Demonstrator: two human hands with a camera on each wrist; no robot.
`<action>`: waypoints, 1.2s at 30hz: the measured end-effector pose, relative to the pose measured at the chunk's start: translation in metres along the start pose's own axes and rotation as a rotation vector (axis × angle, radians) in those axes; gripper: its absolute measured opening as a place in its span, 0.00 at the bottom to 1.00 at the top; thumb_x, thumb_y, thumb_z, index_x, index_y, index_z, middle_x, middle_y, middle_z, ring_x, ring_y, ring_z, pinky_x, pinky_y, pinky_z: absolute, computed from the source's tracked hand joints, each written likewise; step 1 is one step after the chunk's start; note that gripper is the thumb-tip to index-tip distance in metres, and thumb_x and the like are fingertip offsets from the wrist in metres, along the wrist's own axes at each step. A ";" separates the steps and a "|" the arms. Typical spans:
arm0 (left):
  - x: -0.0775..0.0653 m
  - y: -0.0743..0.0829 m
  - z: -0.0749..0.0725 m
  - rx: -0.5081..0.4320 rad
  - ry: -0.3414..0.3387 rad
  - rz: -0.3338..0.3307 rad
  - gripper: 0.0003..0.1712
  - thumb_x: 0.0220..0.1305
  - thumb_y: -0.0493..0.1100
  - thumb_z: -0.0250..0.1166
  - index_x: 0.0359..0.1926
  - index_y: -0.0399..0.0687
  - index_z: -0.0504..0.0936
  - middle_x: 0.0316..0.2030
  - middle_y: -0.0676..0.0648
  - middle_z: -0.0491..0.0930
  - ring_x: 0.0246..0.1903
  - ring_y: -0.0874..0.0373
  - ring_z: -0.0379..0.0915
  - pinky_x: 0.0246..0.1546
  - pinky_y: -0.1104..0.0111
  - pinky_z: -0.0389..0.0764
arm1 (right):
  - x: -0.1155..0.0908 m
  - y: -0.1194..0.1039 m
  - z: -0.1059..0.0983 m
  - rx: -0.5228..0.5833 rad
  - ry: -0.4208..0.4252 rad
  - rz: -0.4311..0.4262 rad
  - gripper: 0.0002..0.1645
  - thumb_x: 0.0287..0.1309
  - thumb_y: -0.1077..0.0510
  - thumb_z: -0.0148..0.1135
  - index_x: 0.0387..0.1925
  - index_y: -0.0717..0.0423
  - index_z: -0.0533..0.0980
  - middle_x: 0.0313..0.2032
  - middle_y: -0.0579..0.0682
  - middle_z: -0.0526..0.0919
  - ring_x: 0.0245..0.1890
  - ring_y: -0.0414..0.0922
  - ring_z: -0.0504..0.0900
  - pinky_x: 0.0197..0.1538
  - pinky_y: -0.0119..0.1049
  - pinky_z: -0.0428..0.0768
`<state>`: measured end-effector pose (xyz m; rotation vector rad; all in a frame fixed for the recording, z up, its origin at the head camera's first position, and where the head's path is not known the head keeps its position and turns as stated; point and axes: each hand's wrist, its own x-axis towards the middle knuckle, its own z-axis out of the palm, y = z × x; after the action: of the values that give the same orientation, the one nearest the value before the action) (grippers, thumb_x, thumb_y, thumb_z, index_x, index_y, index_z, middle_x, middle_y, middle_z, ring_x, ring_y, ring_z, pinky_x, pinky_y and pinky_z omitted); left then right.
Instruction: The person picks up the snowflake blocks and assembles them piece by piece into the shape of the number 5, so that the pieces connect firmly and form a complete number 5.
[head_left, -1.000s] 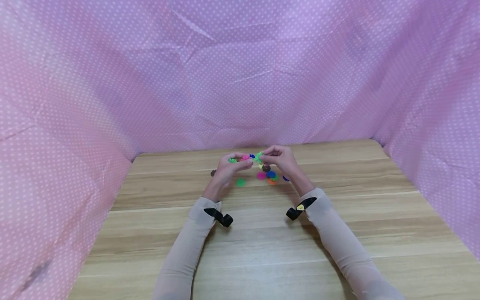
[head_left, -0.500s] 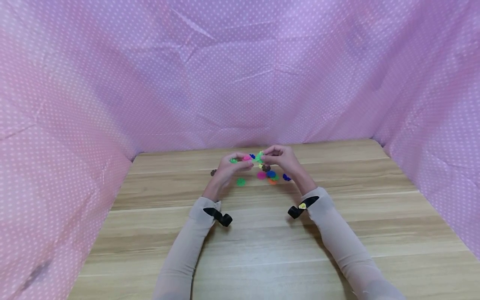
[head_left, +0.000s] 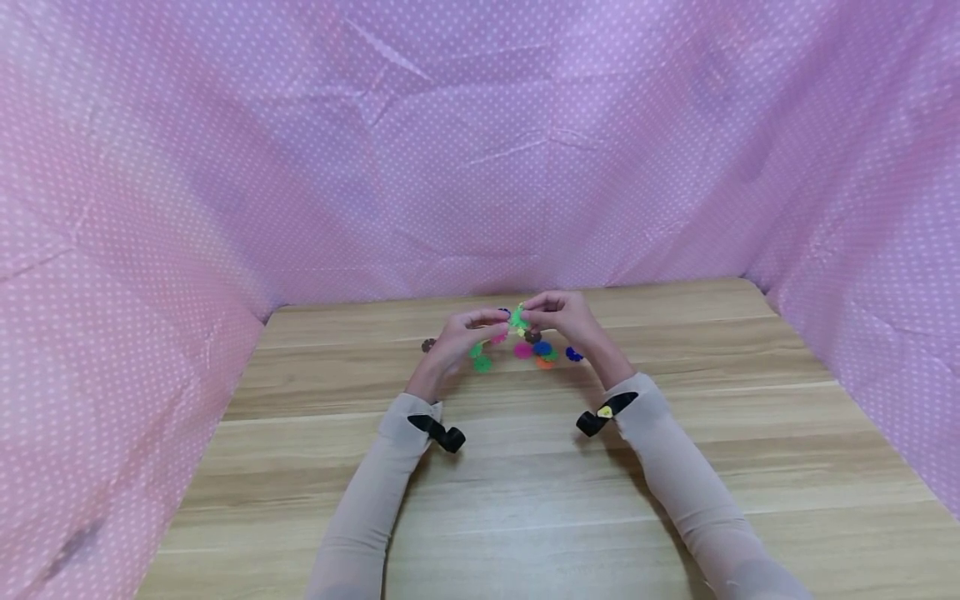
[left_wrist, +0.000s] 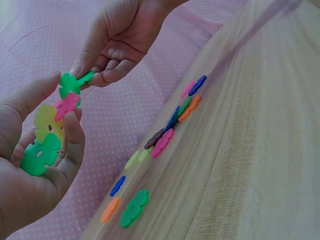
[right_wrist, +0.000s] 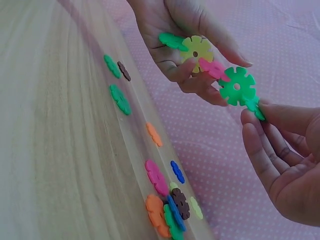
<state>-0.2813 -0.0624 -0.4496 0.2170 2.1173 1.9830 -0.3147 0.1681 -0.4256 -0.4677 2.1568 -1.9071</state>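
A short chain of flower-shaped plastic snowflake discs hangs between the two hands above the table. From the left it runs green disc (left_wrist: pixel 40 154), yellow disc (right_wrist: pixel 197 47), pink disc (left_wrist: pixel 67 105), then two green discs joined at an angle. My left hand (head_left: pixel 453 340) holds the chain, its fingers curled against the yellow and pink pieces. Between thumb and fingertips, my right hand (head_left: pixel 566 318) pinches the small end green disc (right_wrist: pixel 255 107), which is slotted into the larger green disc (right_wrist: pixel 237 86). Fingers partly cover the joints.
Several loose discs lie on the wooden table (head_left: pixel 495 500) below the hands, including a pink disc (head_left: pixel 522 352), a blue disc (head_left: pixel 542 348), an orange disc (head_left: pixel 545 363) and a green disc (head_left: pixel 482 364). Pink dotted cloth (head_left: pixel 480 167) stands behind and at both sides.
The left end of the chain has swung down toward the person, the pink and left green discs now lower. The left-hand fingers have shifted; the right hand still pinches the other end.
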 end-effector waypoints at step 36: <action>0.005 0.001 -0.001 -0.112 -0.022 -0.007 0.23 0.76 0.47 0.60 0.67 0.46 0.70 0.65 0.32 0.70 0.52 0.50 0.74 0.62 0.44 0.76 | -0.011 -0.005 -0.054 -0.418 -0.224 0.024 0.18 0.62 0.64 0.69 0.50 0.72 0.80 0.45 0.64 0.88 0.39 0.42 0.86 0.48 0.39 0.87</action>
<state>-0.2870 -0.0622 -0.4488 0.2101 1.9844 2.0777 -0.3243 0.2211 -0.4136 -0.6878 2.3876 -1.3117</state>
